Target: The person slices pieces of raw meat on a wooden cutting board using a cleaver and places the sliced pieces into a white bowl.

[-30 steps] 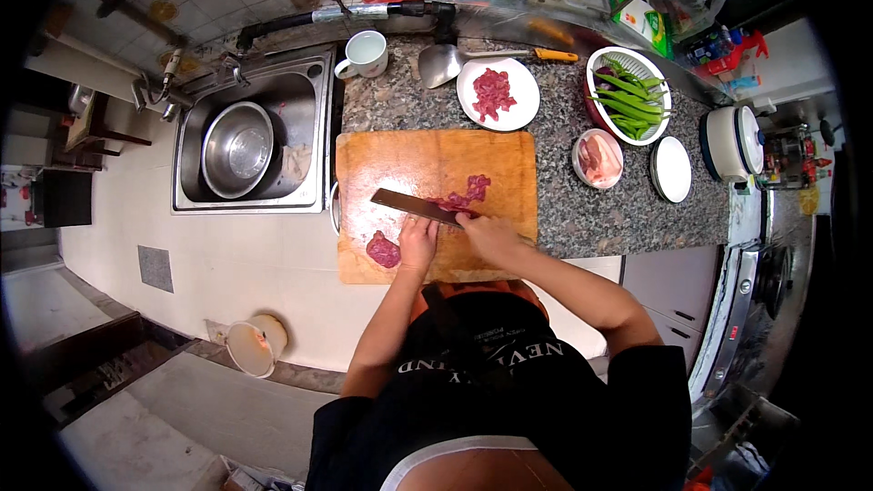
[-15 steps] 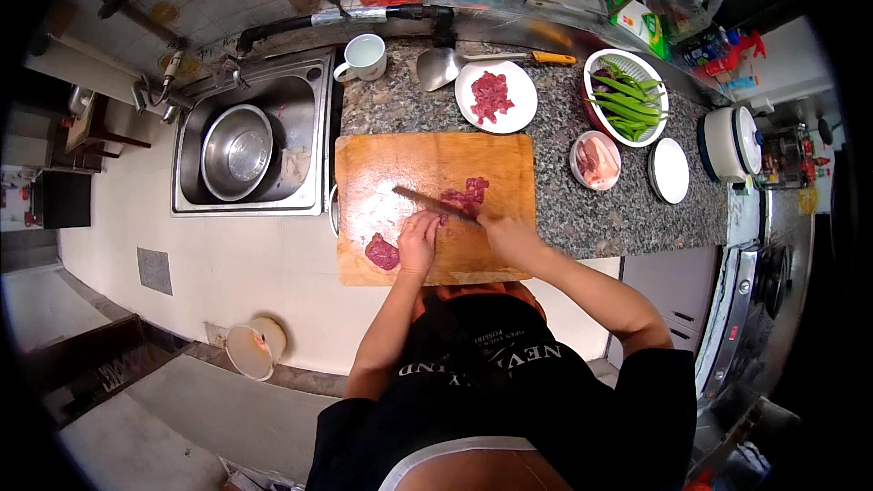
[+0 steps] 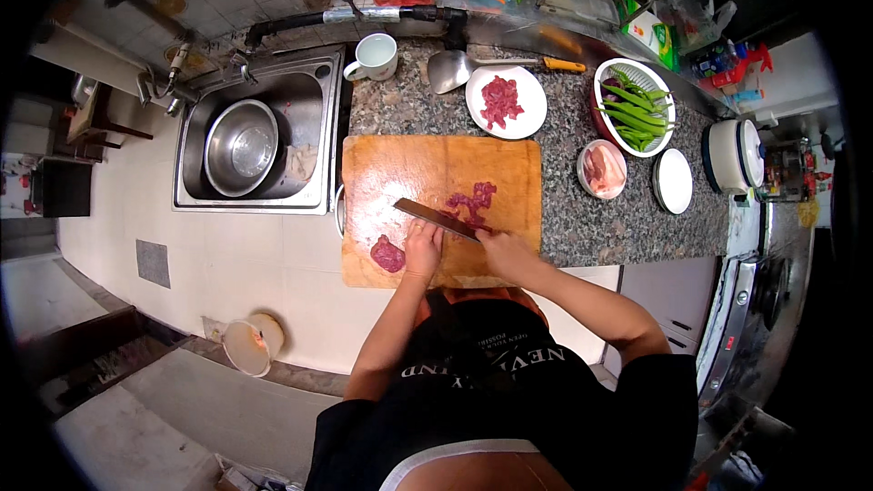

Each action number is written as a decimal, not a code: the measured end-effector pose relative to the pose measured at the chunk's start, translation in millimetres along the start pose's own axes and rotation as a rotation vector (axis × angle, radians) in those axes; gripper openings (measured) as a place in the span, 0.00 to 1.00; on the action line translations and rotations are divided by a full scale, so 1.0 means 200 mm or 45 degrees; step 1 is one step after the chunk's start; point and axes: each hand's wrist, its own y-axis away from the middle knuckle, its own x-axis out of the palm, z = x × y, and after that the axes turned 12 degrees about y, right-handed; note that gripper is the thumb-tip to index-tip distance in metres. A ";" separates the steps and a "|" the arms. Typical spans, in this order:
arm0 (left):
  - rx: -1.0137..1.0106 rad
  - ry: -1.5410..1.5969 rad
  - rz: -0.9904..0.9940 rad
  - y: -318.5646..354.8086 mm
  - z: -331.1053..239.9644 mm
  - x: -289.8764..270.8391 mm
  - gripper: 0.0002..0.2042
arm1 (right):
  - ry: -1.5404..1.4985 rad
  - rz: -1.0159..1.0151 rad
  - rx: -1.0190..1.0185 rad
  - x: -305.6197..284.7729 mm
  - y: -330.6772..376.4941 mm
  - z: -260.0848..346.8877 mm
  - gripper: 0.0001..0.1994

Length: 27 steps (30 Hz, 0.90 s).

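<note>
A wooden cutting board (image 3: 377, 164) lies at the counter's near edge. My right hand (image 3: 506, 255) is closed around the handle of a kitchen knife (image 3: 429, 215), whose long dark blade points left and slightly away from me. Close against the near side of the blade, my left hand (image 3: 424, 247) has its fingers bent and pressed together; whatever lies under them is hidden. Cut pieces of raw red meat (image 3: 475, 200) are just beyond the blade. A larger chunk of red meat (image 3: 387, 255) rests left of my left hand.
Behind the board are a plate of cut meat (image 3: 523, 125), a spatula (image 3: 449, 73) and a mug (image 3: 375, 56). To the right stand a basket of green peppers (image 3: 635, 111), a bowl of pale meat (image 3: 602, 170) and a white dish (image 3: 673, 182). A sink (image 3: 300, 127) holds a metal basin (image 3: 241, 150).
The knife and both my hands have shifted a little toward me over the board. The cut pieces beyond the blade show more openly. The whole view has moved slightly.
</note>
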 end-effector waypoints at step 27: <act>0.050 0.002 0.003 0.01 -0.01 0.00 0.07 | -0.030 -0.098 -0.059 0.03 -0.10 0.02 0.13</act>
